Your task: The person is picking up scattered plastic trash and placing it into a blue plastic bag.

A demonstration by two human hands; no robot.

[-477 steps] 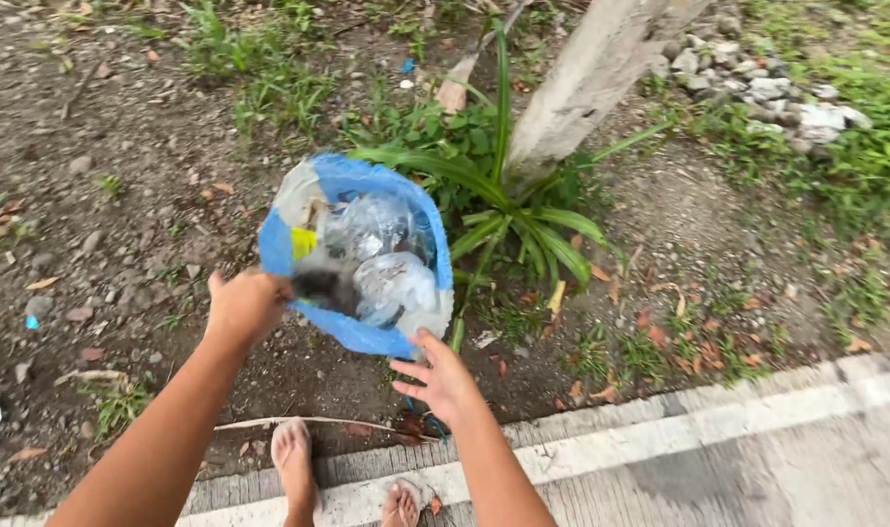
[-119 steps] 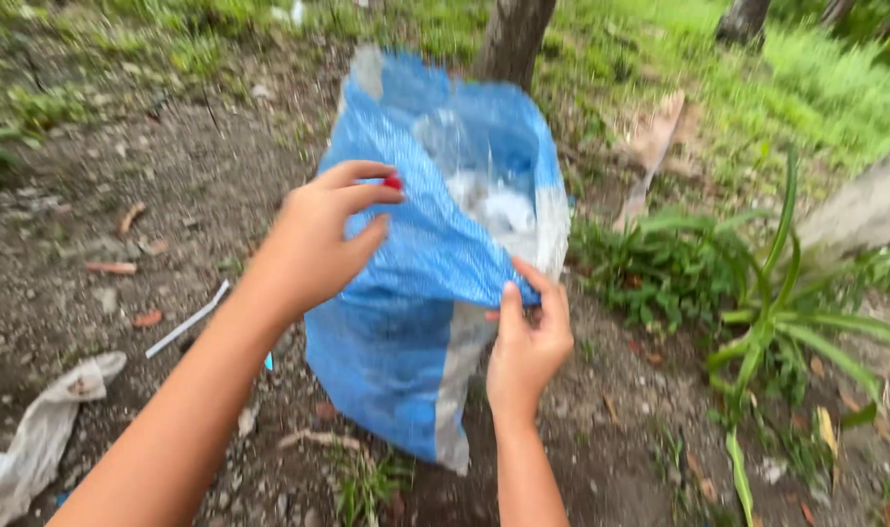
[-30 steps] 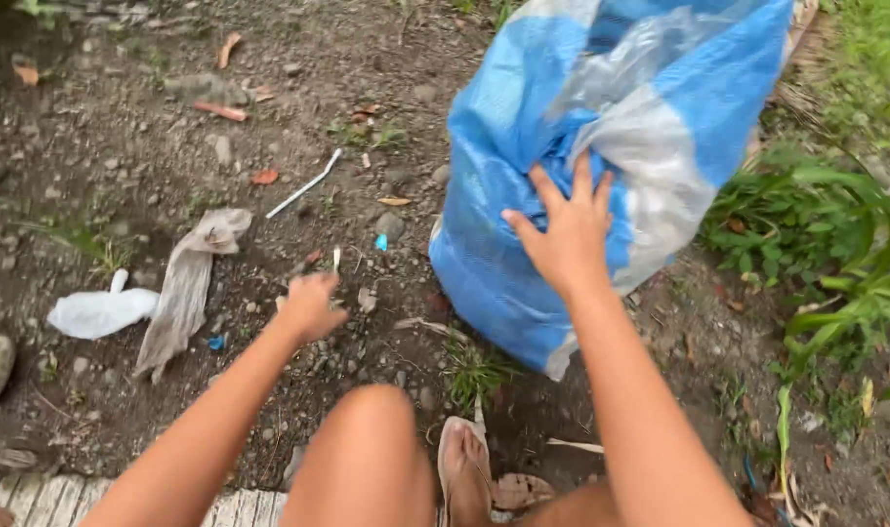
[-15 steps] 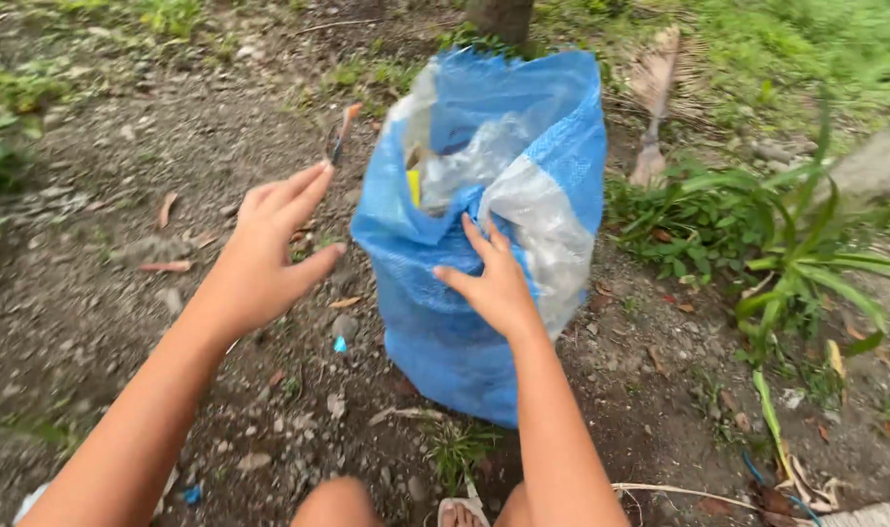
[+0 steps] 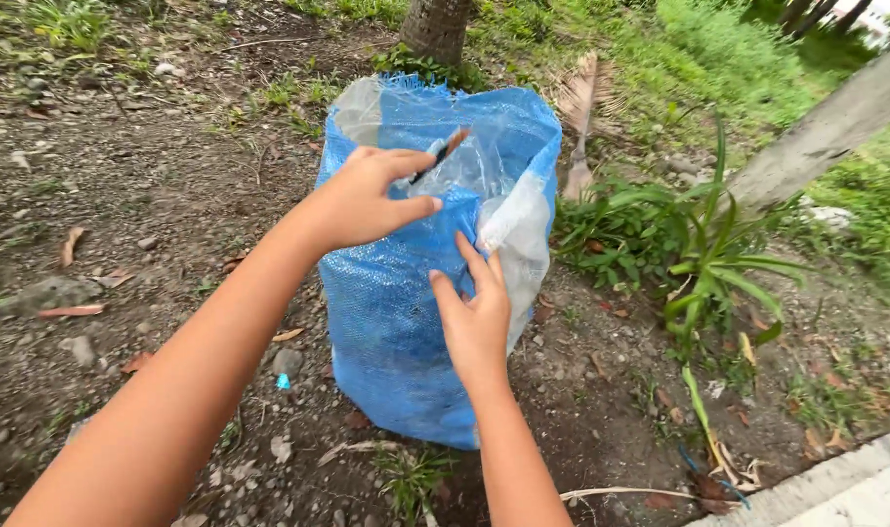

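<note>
Over blue sack (image 5: 386,322) w/ clear plastic inside: left hand (image 5: 367,200) grip pinches dark stick (image 5: 440,156), right hand (image 5: 474,312) grip wide

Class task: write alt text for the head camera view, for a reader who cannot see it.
A person's left hand holds a small dark stick-like object over the mouth of a blue woven sack standing on bare dirt, while the right hand presses flat against the sack's side. Green plants grow to the right.
</note>
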